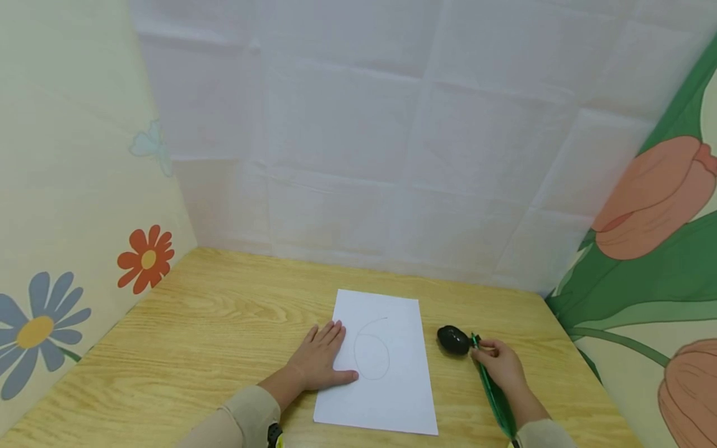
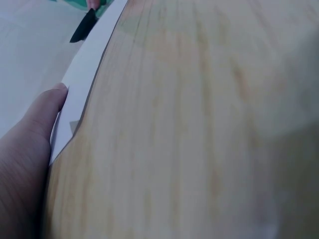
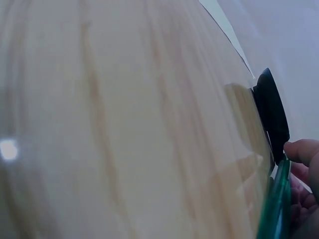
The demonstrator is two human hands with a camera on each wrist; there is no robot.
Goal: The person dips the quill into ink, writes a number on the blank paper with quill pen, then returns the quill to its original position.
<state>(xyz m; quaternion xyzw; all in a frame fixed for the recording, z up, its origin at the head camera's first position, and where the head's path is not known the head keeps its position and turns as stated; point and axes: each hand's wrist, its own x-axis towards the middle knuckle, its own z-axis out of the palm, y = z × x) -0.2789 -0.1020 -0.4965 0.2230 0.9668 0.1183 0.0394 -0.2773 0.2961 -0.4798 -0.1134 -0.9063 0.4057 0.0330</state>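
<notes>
A white sheet of paper (image 1: 386, 398) lies on the table with a thin pencil-like line drawn as a 6 (image 1: 372, 356). My left hand (image 1: 320, 361) rests on the sheet's left edge, fingers spread and thumb (image 2: 47, 107) on the paper. To the right of the sheet, my right hand (image 1: 504, 368) pinches a spoon-shaped thing near its neck. It has a glossy black oval head (image 1: 454, 340), which lies at the table, and a long green handle (image 3: 277, 204) running back under the hand. The handle's far end is partly hidden by the wrist.
The wood-grain table (image 1: 213, 323) spreads around the sheet. A creased white cloth (image 1: 347, 137) hangs behind it. Flower-patterned cloths stand at the left (image 1: 61, 205) and right (image 1: 644, 311) sides.
</notes>
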